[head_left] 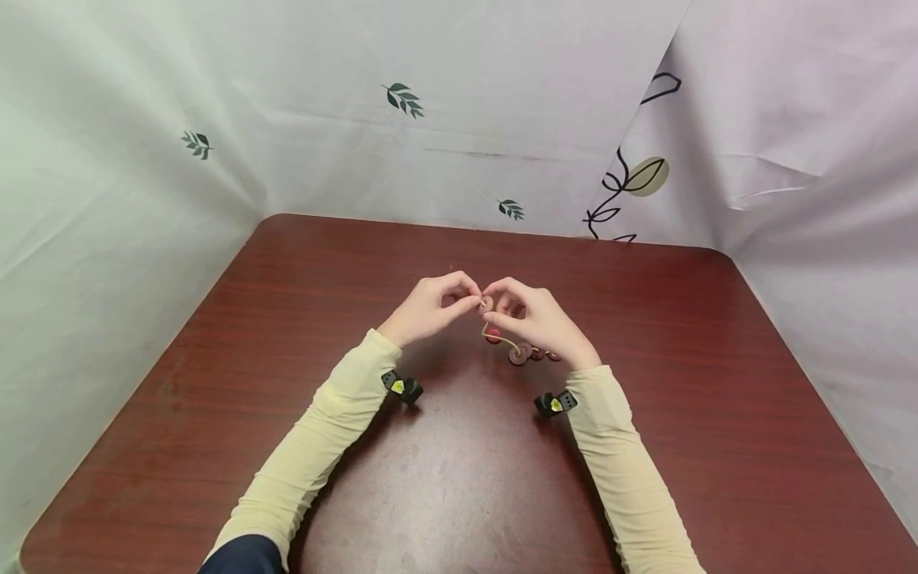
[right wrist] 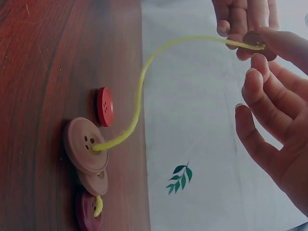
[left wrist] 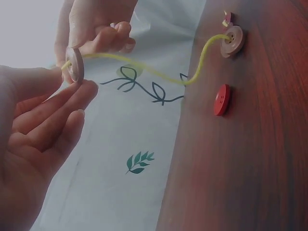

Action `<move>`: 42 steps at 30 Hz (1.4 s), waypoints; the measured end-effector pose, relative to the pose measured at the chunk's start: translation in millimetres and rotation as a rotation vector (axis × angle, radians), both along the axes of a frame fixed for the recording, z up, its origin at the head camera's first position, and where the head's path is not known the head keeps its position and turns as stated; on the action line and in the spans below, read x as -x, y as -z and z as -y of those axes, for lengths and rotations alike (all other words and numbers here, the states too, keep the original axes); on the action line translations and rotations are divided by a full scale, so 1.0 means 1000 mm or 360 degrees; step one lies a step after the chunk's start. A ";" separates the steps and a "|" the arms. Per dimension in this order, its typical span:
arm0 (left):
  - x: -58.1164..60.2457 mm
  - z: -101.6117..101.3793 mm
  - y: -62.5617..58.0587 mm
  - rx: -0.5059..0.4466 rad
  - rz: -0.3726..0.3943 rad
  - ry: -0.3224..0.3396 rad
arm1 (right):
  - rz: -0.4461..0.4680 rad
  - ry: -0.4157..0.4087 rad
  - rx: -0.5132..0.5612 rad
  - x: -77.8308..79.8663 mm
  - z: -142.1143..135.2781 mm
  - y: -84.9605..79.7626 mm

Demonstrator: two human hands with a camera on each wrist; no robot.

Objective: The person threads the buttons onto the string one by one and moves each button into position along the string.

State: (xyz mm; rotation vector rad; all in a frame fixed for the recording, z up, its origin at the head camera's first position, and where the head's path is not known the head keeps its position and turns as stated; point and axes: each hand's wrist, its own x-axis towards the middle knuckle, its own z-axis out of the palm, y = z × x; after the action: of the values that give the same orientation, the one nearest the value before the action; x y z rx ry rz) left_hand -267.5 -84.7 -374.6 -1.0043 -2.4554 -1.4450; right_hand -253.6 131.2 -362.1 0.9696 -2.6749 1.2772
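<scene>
Above the table, my two hands meet at a raised brown button [left wrist: 75, 65] with a yellow cord [right wrist: 139, 96] through it. My left hand [head_left: 433, 308] pinches the short cord end that comes out of the button, between thumb and fingers. With thumb and index finger, my right hand [head_left: 534, 319] pinches the button's edge; its other fingers are bent loosely. From there the cord sags to a large pinkish-brown button [right wrist: 77, 142] on the table. Behind it on the cord lie a smaller brown button [right wrist: 96, 182] and a maroon one [right wrist: 85, 211].
A loose red button [left wrist: 222, 100] lies on the dark red wooden table [head_left: 215, 359], beside the strung ones. White cloth [head_left: 323, 96] with leaf prints hangs behind the table and along its sides. Black wrist cameras [head_left: 403, 387] sit below both hands.
</scene>
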 end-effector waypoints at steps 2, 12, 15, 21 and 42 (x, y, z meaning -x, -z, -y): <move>0.000 0.001 -0.001 0.0001 0.0000 -0.0010 | 0.0012 0.0000 -0.0008 0.000 0.000 -0.001; -0.001 0.002 -0.001 0.0022 0.0043 -0.0017 | 0.0029 -0.0005 -0.0057 -0.001 -0.002 -0.002; -0.003 0.003 -0.003 0.0033 0.0081 -0.0022 | 0.0066 0.0001 -0.0054 -0.002 -0.003 -0.001; -0.004 0.005 -0.005 0.0034 0.0110 -0.0056 | 0.0106 0.0026 -0.0048 -0.003 -0.006 0.000; -0.009 0.009 -0.013 -0.0056 0.0004 -0.0096 | 0.0181 -0.0025 -0.0177 -0.001 -0.014 -0.001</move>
State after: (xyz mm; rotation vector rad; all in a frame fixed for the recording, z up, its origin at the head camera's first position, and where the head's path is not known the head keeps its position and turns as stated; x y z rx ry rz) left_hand -258.5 -93.4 -361.7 -0.9138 -2.4310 -1.4663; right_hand -252.5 145.6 -361.4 0.9592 -2.8576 1.2342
